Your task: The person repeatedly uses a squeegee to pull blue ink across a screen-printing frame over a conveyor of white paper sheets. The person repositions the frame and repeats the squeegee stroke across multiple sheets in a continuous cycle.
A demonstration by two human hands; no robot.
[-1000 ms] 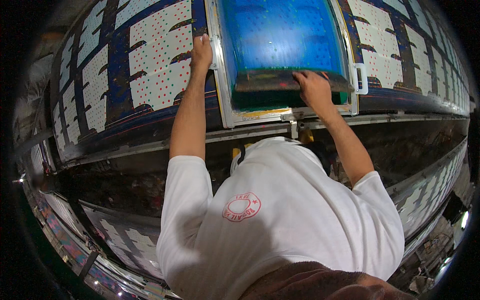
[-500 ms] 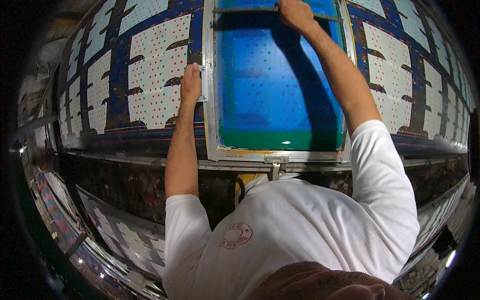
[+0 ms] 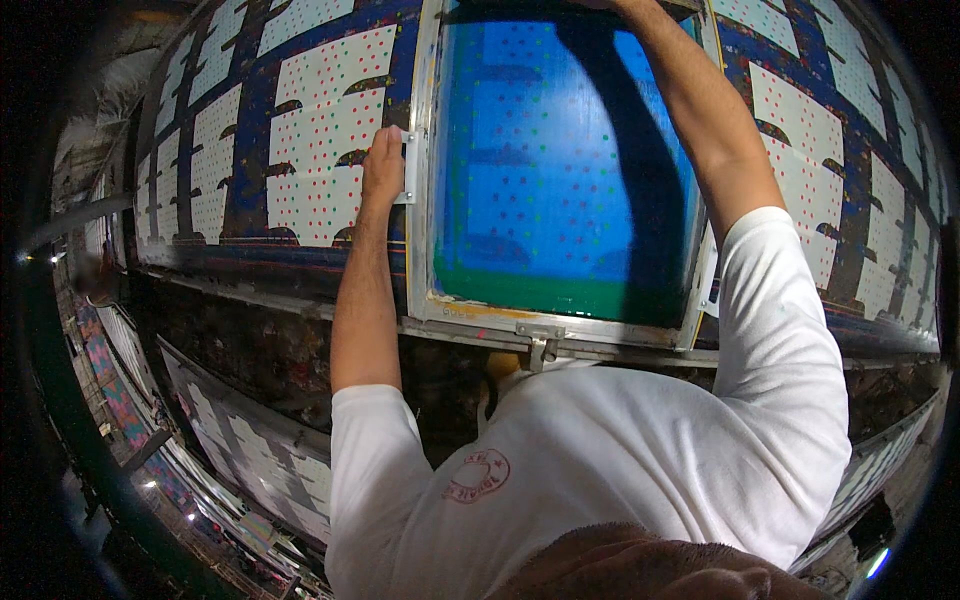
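A metal-framed printing screen (image 3: 423, 230) lies on the long table in front of me, slightly tilted in view. Through its blue mesh (image 3: 540, 200) show faint dots, and a green band (image 3: 520, 288) runs along its near end. My left hand (image 3: 383, 168) is closed on the light metal handle (image 3: 410, 168) at the screen's left side. At the far end, my right hand (image 3: 608, 3) is mostly cut off by the top edge. It is at the squeegee, whose bar is barely visible there; the fingers are hidden. My right arm's shadow falls across the mesh.
White panels with red and green dots (image 3: 325, 150) lie on the dark blue, stained table on the left, with more panels (image 3: 800, 150) on the right. A metal rail (image 3: 470, 335) follows the near edge, with a bracket (image 3: 540, 345) below the screen. Another table with pale panels (image 3: 250, 450) stands lower left.
My right hand has moved farther away with the squeegee, nearly out of view. My left hand stays on the handle. The view has shifted and turned slightly.
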